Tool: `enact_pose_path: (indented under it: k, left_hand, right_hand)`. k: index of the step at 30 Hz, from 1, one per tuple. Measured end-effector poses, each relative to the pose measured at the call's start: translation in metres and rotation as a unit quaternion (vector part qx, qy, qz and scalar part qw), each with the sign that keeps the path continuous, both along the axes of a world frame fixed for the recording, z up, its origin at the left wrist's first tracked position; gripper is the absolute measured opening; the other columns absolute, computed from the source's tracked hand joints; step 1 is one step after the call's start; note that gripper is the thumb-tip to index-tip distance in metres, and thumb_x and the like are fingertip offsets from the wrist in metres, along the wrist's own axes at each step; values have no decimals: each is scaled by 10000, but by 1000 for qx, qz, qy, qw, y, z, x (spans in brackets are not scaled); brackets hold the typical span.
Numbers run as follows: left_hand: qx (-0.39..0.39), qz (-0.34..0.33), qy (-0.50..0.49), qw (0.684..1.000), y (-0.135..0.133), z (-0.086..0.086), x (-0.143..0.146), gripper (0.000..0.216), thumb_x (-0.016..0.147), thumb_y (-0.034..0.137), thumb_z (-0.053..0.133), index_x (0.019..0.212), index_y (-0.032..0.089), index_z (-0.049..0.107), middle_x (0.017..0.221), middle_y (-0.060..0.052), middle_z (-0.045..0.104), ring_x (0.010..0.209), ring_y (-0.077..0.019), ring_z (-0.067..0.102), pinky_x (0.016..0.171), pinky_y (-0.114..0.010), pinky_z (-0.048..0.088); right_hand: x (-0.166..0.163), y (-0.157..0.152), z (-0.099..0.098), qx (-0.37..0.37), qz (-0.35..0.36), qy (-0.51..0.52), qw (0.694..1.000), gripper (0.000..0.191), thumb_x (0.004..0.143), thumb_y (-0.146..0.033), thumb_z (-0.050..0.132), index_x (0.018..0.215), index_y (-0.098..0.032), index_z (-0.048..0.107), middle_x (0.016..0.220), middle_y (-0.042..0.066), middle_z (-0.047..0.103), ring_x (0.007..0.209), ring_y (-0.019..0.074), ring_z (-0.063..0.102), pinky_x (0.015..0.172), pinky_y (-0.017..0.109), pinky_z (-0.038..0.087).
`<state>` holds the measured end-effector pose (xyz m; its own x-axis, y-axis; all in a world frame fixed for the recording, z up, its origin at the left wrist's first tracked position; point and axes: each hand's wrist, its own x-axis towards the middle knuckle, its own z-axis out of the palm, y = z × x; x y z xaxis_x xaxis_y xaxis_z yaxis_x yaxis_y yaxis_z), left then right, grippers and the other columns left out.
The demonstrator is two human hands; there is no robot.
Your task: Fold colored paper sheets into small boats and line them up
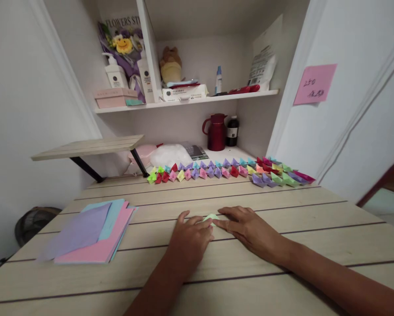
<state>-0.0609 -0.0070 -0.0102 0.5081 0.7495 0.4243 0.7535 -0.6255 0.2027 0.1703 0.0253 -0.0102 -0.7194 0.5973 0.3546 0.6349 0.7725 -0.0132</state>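
Both hands rest on the wooden table (pixel 282 206) around a small pale green folded paper (pixel 211 217). My left hand (pixel 189 239) lies over its near left part with fingers curled and pressing down on it. My right hand (pixel 246 228) lies flat from the right, fingertips pressing the paper's edge. Most of the paper is hidden under the fingers. At the table's far edge runs a row of several small folded paper boats (pixel 216 170) in many colours.
A stack of coloured paper sheets (pixel 91 232) lies at the left. A raised wooden shelf (pixel 88 147) stands at the far left. A red jug (pixel 215 131), a dark bottle (pixel 232 130) and a white bag (pixel 170 156) sit behind the boats. A pink note (pixel 314 83) hangs on the right wall.
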Motion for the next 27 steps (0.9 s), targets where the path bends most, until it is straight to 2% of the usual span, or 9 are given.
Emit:
enact_pose_path:
  k: [3, 6, 10, 12, 13, 16, 19, 23, 27]
  left_hand:
    - [-31, 4, -15, 999, -1, 4, 0, 190, 895, 241, 563, 1019, 309, 689, 1189, 15, 679, 1096, -209, 587, 1074, -505, 235]
    - [-75, 15, -36, 996, 0, 8, 1, 215, 874, 210, 579, 997, 338, 700, 1186, 40, 679, 1110, -208, 575, 1053, -497, 266]
    - [-122, 27, -100, 987, 5, 11, -1, 173, 860, 239, 598, 899, 355, 722, 1124, 70, 705, 1072, -184, 587, 978, -432, 354]
    - [-119, 31, -117, 986, 7, 11, -1, 158, 856, 224, 600, 844, 329, 719, 1078, 66, 721, 1036, -174, 602, 987, -424, 340]
    - [-110, 41, -122, 986, 8, 11, -2, 145, 847, 202, 608, 827, 305, 709, 1056, 57, 725, 1019, -171, 608, 997, -423, 329]
    - [-75, 111, -138, 981, 12, 8, -1, 125, 770, 152, 686, 861, 228, 646, 964, 9, 713, 927, -173, 622, 967, -407, 354]
    - [-62, 167, -146, 973, 17, 3, 1, 351, 679, 167, 773, 972, 193, 581, 942, -17, 674, 852, -181, 620, 902, -389, 395]
    - [-76, 159, -156, 972, 26, -2, 7, 494, 679, 196, 784, 1106, 217, 537, 931, 5, 664, 856, -182, 615, 897, -388, 391]
    - [-71, 105, -116, 985, 29, 1, 15, 278, 730, 189, 738, 963, 254, 599, 913, 21, 672, 909, -195, 599, 902, -393, 372]
  right_hand:
    - [10, -6, 4, -3, -6, -25, 1000, 455, 941, -202, 429, 1353, -393, 459, 1318, 69, 553, 1113, 270, 525, 864, 441, 431]
    - [11, -8, 14, -25, -24, -26, 999, 369, 929, -247, 456, 1269, -354, 549, 1264, 70, 587, 1054, 275, 549, 850, 447, 432]
    - [-2, 7, 25, -125, -29, 45, 991, 225, 919, -355, 487, 914, -256, 689, 998, 62, 660, 913, 224, 585, 793, 353, 445]
    - [-12, 18, 25, -192, -53, 97, 975, 238, 887, -336, 538, 719, -207, 646, 802, 40, 642, 808, 189, 592, 717, 292, 442]
    - [-16, 23, 22, -216, -75, 126, 965, 202, 843, -316, 596, 681, -197, 619, 768, 28, 627, 761, 176, 589, 680, 270, 435]
    - [-24, 30, 12, -238, -105, 173, 950, 145, 729, -266, 694, 671, -197, 581, 766, 7, 605, 707, 159, 565, 639, 250, 407]
    - [-26, 28, 4, -239, -92, 196, 947, 144, 739, -264, 675, 678, -204, 559, 767, 3, 593, 711, 159, 553, 646, 250, 391]
    - [-27, 21, 4, -246, -100, 224, 938, 138, 757, -261, 651, 707, -210, 534, 749, -7, 585, 688, 157, 538, 624, 250, 369]
    - [-30, 17, 7, -253, -112, 234, 932, 169, 750, -226, 646, 697, -212, 486, 669, -36, 559, 627, 141, 494, 596, 246, 345]
